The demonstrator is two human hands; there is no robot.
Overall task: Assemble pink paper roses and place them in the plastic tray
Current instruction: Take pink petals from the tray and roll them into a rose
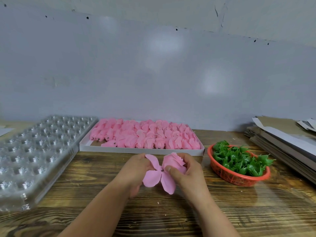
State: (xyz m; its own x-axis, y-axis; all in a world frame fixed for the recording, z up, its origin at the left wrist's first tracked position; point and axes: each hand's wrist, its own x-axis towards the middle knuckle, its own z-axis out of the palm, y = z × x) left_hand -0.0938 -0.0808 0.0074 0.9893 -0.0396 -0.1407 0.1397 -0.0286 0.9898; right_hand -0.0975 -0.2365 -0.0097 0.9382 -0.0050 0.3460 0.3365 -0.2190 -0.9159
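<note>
Both hands meet over the middle of the wooden tabletop [171, 218], busy with one pink paper rose [161, 175]. The left hand [136, 170] has its grip pinched on the flat petal layers, which fan out loose below and between the hands; the right hand [183, 170] has its fingers curled round the rolled, ruffled bud, thumb pressing near the centre where the pieces join. Just behind the hands lies a shallow white box [136, 148] packed with rows of pink petal pieces [147, 135], its front wall close to the knuckles. Off to the left sits the clear plastic tray [34, 151], its many round cups showing only glints of light; I cannot tell whether any holds a rose. To the right, near the right wrist but apart from it, a red mesh basket [236, 177] is heaped with green plastic calyxes [239, 159]. Beyond it, at the far right edge, flattened cardboard sheets [282, 135] are stacked. A pale grey wall [153, 65] closes off the back.
</note>
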